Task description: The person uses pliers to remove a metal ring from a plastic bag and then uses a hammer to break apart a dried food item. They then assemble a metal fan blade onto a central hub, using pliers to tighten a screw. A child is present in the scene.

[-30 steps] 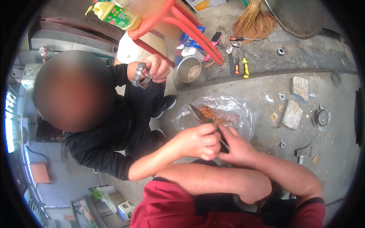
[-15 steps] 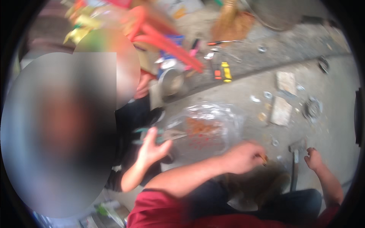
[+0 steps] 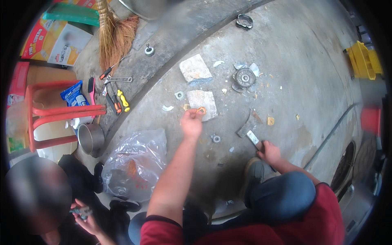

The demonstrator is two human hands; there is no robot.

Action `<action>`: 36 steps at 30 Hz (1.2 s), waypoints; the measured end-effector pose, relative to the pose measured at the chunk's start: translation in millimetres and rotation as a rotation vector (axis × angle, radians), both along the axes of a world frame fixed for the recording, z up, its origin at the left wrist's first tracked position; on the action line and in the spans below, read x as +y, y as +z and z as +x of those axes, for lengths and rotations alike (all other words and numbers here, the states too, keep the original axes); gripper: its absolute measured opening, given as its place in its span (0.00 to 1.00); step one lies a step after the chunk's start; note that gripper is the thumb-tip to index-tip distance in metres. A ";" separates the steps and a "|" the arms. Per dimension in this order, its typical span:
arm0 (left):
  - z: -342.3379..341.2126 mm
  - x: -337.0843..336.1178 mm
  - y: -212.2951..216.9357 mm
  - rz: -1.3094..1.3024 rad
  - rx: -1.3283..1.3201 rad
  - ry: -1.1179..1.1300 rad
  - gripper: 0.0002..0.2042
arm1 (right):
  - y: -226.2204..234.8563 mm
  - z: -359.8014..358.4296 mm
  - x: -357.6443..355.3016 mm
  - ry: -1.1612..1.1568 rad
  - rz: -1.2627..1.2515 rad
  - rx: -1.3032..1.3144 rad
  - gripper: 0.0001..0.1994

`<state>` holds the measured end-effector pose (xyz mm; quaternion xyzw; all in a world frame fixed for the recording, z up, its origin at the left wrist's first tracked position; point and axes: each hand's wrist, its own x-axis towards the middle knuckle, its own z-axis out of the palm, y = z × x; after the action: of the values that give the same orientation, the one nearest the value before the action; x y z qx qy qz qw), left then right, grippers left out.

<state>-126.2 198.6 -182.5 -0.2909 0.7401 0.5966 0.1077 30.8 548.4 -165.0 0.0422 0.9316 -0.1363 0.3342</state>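
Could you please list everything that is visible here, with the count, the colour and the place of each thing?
stone blocks: two, pale grey, floor centre top
round metal part: one, grey, right of the blocks
plastic bag: one, clear, floor lower left
metal pot: one, silver, beside the stool
stool: one, red, left
screwdrivers: several, yellow and red handles, by the stool
broom: one, straw, top left
crate: one, yellow, right edge
left hand: holds a small orange piece
right hand: grips a hatchet, blade on the floor
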 end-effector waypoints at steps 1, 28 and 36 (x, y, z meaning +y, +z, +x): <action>-3.1 10.2 -4.3 -0.016 0.012 0.039 0.10 | -8.3 -0.8 3.6 0.006 -0.003 0.020 0.27; 148.2 145.6 33.7 0.529 0.077 -0.089 0.32 | 66.5 -161.9 -185.0 -0.188 -0.648 0.019 0.12; 129.3 161.8 32.0 0.472 -0.190 0.004 0.27 | 40.7 -159.2 -186.0 -0.117 -0.529 0.067 0.12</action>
<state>3.1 360.4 -150.5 -0.3140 0.5662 0.7231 0.2406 -128.4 362.4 -124.2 0.0026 0.8702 -0.3952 0.2942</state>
